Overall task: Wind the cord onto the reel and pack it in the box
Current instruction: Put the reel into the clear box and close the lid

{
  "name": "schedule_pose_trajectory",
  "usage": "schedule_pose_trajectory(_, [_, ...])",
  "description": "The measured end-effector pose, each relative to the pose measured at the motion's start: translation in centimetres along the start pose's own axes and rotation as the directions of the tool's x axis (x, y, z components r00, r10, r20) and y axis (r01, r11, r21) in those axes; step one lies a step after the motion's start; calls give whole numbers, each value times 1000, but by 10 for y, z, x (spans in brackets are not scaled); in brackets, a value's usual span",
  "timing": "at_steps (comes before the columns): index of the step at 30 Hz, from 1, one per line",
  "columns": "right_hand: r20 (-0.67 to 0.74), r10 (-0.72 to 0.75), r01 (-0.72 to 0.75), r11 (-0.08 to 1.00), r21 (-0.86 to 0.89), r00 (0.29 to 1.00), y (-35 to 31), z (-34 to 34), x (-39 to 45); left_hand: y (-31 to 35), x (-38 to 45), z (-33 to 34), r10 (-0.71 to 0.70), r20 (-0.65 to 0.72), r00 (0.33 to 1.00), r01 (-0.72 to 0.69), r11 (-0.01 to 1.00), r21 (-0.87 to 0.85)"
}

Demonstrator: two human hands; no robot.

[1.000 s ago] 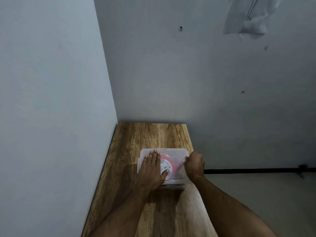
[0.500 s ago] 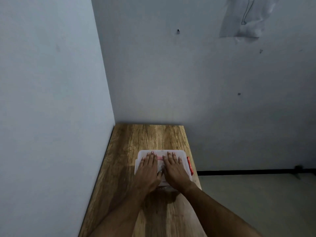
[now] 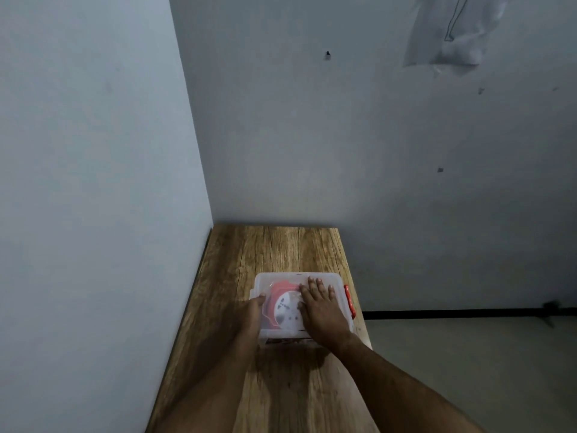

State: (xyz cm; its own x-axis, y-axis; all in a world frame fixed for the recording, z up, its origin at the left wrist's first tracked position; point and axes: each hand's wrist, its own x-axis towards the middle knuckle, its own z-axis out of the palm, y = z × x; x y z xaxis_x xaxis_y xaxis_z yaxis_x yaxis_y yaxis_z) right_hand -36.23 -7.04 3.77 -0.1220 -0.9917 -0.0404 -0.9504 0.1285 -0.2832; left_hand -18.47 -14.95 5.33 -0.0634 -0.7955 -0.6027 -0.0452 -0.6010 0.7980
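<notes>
The grip of the right hand (image 3: 324, 310) is lying flat, fingers straight, pressing on the lid of the clear box (image 3: 271, 281); the grip of the left hand (image 3: 251, 314) is resting against the box's left side, its fingers hidden, so how far it closes cannot be told. The red and white reel (image 3: 285, 307) is sitting inside the box on the wooden table (image 3: 274, 248), a red latch (image 3: 349, 300) showing at the right end.

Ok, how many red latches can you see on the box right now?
1: a red latch on the right end of the box. The left hand covers the left end, so a second latch may be hidden there.
</notes>
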Motion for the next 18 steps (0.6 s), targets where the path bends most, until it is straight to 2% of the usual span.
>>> schedule_pose_trajectory(3, [1, 0, 0, 1000, 12, 1000, 0, 0, -1, -6, 9, -6, -14, 38, 999, 15, 1000, -12])
schedule_pose_trajectory(5, [-6, 5, -5, 1000, 17, 1000, 0, 1, -1, -6, 6, -5, 62, -76, 995, -54, 992, 110])
schedule_pose_trajectory(7, [-7, 9, -9, 1000, 6, 1000, 0, 1, -1, -1, -6, -1, 220, -194, 956, -171, 955, 241])
schedule_pose_trajectory(8, [-7, 12, -12, 1000, 2, 1000, 0, 2, -1, 2, -11, 2, 282, -197, 939, -221, 934, 282])
schedule_pose_trajectory(11, [-16, 7, -7, 1000, 6, 1000, -1, 3, 0, 6, -23, 8, 352, -172, 920, -260, 878, 401])
schedule_pose_trajectory(15, [-28, 5, -5, 1000, 8, 1000, 1, 6, 0, 6, -30, 13, 421, -178, 890, -305, 837, 454])
schedule_pose_trajectory(18, [-44, -1, 1, 1000, -17, 999, 0, 8, 1, 2, -25, 18, 515, -169, 840, -333, 737, 587])
